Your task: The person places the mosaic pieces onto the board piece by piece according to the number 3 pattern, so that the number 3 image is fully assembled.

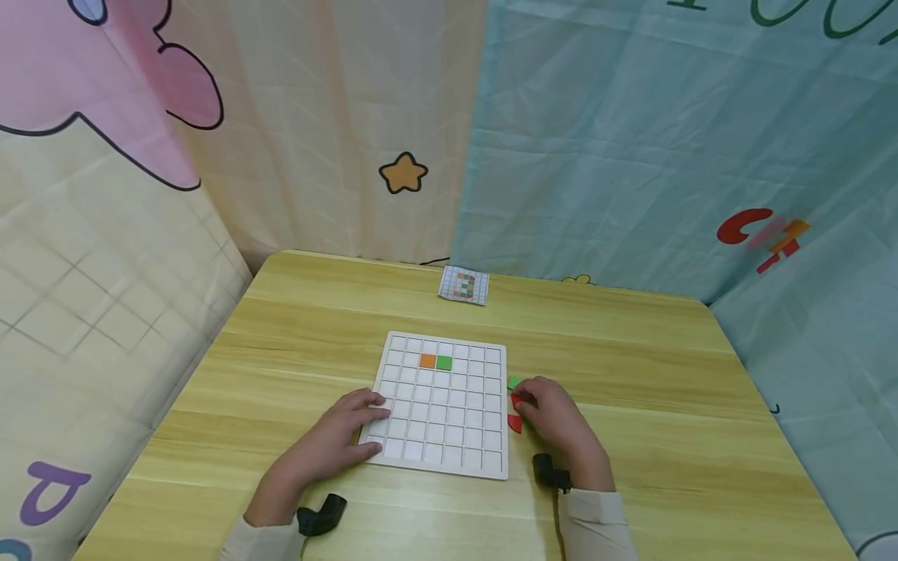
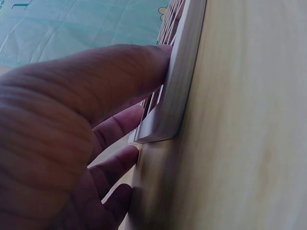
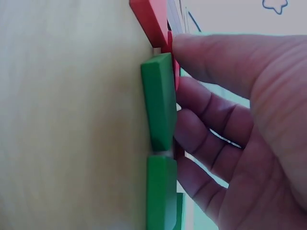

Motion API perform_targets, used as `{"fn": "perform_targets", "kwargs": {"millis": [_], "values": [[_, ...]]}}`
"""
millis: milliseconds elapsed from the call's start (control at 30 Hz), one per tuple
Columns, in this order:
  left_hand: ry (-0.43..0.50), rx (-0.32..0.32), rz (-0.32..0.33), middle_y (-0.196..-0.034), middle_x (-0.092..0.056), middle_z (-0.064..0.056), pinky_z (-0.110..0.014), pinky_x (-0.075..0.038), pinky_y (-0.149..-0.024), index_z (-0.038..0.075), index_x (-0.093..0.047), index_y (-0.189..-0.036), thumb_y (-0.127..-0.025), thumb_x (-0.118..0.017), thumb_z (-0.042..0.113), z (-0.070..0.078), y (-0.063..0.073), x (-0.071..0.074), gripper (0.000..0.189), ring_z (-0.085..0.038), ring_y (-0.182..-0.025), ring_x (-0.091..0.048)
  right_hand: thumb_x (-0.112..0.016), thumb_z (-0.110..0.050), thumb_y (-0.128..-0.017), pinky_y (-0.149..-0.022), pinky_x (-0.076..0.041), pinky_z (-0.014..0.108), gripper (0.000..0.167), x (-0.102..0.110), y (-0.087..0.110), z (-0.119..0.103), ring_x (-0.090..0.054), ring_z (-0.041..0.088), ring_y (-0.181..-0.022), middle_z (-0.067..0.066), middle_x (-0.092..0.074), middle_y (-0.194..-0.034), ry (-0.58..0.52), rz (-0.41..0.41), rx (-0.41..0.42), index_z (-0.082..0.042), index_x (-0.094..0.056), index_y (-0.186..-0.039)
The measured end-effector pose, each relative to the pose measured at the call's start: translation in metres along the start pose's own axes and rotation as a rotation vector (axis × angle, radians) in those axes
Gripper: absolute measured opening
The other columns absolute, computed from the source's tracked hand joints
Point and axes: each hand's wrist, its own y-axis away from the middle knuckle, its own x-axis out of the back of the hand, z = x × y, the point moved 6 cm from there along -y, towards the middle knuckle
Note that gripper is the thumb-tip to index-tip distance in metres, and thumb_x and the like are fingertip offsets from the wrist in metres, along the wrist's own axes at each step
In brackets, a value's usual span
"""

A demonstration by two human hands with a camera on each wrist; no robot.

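Observation:
A white grid board [image 1: 414,409] lies on the table, with an orange square tile [image 1: 427,361] and a green square tile [image 1: 444,362] side by side near its far edge. My left hand [image 1: 344,428] rests at the board's left edge, thumb and fingertips over the rim. Just past the right edge, my right hand [image 1: 557,417] pinches a red tile [image 3: 176,72] between thumb and fingers. Another red piece [image 1: 515,423] with a curved edge lies nearer me. In the right wrist view, two thick green pieces [image 3: 160,103] sit beside the fingers, partly hiding the pinched tile.
Toward the back of the wooden table [image 1: 337,304] lies a small card [image 1: 464,285] printed with a coloured grid pattern. Printed curtains [image 1: 596,156] hang behind the table and along its sides. Black camera mounts [image 1: 323,514] are worn at both wrists.

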Motion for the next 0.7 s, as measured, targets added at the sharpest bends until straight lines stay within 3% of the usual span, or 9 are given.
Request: {"fn": "perform_targets", "kwargs": {"millis": [233, 700], "values": [[0.009, -0.002, -0.005, -0.138, -0.053, -0.009, -0.057, -0.034, -0.108, 0.005, -0.066, -0.127, -0.085, -0.079, 0.017, -0.0019, 0.0002, -0.0008, 0.045, -0.037, -0.135, -0.040, -0.075, -0.006, -0.087, -0.078, -0.047, 0.037, 0.014, -0.0006, -0.0002, 0.0008, -0.051, 0.017, -0.081, -0.002, -0.058, -0.087, -0.003, 0.000, 0.004, -0.008, -0.070, -0.100], [0.036, 0.030, -0.013, -0.140, -0.051, -0.008, -0.056, -0.033, -0.110, 0.006, -0.066, -0.128, -0.084, -0.079, 0.017, -0.0034, -0.0008, -0.0016, 0.047, -0.035, -0.138, -0.037, -0.075, -0.008, -0.088, -0.080, -0.047, 0.038, 0.016, -0.0042, -0.0037, 0.0049, -0.051, 0.020, -0.086, -0.001, -0.059, -0.090, 0.040, -0.003, -0.017, -0.009, -0.070, -0.103]]}}
